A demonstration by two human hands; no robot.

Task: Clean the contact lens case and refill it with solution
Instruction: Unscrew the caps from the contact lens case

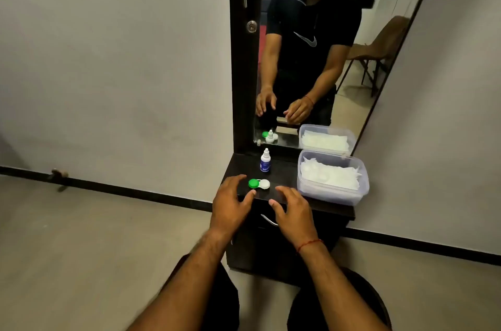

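Observation:
A contact lens case [259,184] with one green cap and one white cap lies on the dark dresser top [284,176]. Behind it stands a small white solution bottle [265,161] with a blue label, capped and upright. My left hand [230,202] hovers just left of the case, fingers spread and relaxed, thumb near the green cap. My right hand [292,208] hovers just right of the case, fingers loosely bent. Neither hand holds anything.
A clear plastic box [333,177] of white tissues sits at the right of the dresser top. A tall mirror [311,59] rises behind. A drawer handle [268,220] shows below the front edge. Walls and floor lie to either side.

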